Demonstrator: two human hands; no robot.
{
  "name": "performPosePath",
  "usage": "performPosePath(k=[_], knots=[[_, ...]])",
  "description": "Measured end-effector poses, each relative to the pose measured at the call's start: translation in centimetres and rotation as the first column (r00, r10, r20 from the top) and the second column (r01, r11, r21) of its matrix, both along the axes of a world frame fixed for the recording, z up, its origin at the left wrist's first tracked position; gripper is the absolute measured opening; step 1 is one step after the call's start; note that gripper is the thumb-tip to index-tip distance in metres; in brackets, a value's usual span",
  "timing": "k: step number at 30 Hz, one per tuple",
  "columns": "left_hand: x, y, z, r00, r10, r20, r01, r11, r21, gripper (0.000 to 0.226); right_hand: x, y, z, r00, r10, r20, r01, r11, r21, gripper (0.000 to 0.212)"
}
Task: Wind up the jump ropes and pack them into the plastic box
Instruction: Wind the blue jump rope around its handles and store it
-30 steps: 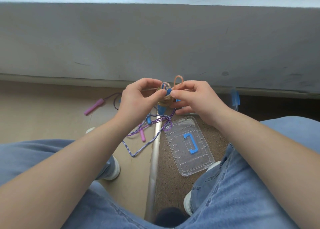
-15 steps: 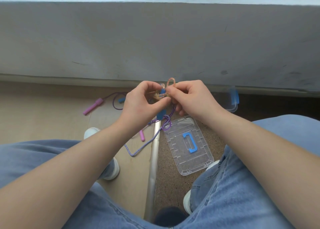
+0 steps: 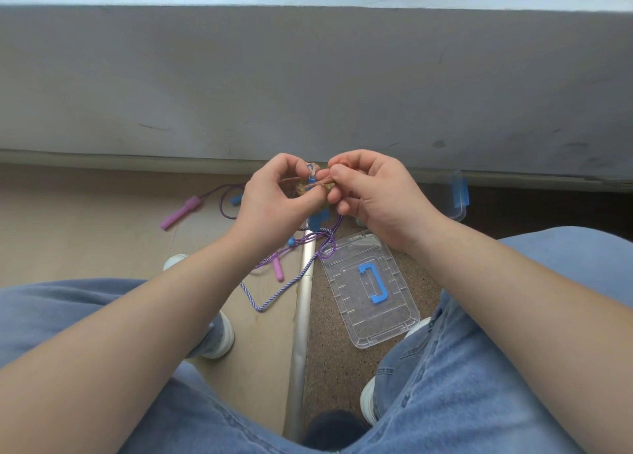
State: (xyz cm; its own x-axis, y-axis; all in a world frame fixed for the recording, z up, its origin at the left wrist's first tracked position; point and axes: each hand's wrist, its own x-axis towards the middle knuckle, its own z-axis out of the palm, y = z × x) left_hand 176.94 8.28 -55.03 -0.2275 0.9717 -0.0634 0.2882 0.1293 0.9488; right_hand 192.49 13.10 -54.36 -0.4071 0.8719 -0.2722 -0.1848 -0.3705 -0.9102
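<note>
My left hand (image 3: 274, 200) and my right hand (image 3: 373, 193) meet above the floor, both pinching a small wound bundle of tan-orange jump rope (image 3: 313, 186) with blue handles. One blue handle (image 3: 318, 219) hangs below the hands. A purple rope (image 3: 274, 296) with pink handles (image 3: 181, 212) lies loose on the floor beneath. The clear plastic box (image 3: 457, 196) with a blue clasp is mostly hidden behind my right hand. Its clear lid (image 3: 371, 289) with a blue handle lies flat on the floor.
I sit with jeans-clad legs at both sides and white shoes (image 3: 215, 340) on the floor. A metal strip (image 3: 301, 333) divides pale flooring from speckled brown flooring. A grey wall (image 3: 308, 83) stands close ahead.
The hands have shifted slightly and drawn the rope loop in; the orange loop that stuck up above the fingers is now tucked between them.
</note>
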Motion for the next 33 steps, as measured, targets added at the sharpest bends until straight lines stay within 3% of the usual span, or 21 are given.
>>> performPosePath(k=[7,11,15,19,29,33], knots=[[0.1,-0.4,-0.2,1.000,-0.025,-0.003,0.025,0.999,0.039,0.027,-0.1,0.2,-0.3,0.967,-0.027,0.252,-0.017,0.985,0.171,0.025],[0.0,-0.3,-0.2,0.998,0.005,-0.055,-0.002,0.999,0.050,0.024,-0.3,0.2,-0.2,0.942,0.027,0.335,-0.090,0.981,0.174,0.030],[-0.2,-0.3,-0.2,0.998,-0.010,-0.063,0.013,0.998,0.059,0.025,0.0,0.4,0.1,0.969,0.105,0.226,-0.119,0.992,0.048,0.029],[0.2,-0.6,0.0,0.999,-0.034,-0.021,0.036,0.996,0.081,0.025,0.8,1.0,0.6,0.991,0.066,0.119,-0.049,0.989,-0.136,0.019],[-0.4,-0.5,-0.3,0.987,-0.151,-0.052,0.155,0.984,0.087,0.025,1.0,0.9,0.9,0.988,0.091,0.123,-0.071,0.985,-0.155,0.005],[-0.8,-0.5,-0.3,0.971,-0.199,0.131,0.192,0.979,0.063,0.013,1.2,1.0,0.9,0.991,0.064,0.116,-0.044,0.986,-0.163,0.004]])
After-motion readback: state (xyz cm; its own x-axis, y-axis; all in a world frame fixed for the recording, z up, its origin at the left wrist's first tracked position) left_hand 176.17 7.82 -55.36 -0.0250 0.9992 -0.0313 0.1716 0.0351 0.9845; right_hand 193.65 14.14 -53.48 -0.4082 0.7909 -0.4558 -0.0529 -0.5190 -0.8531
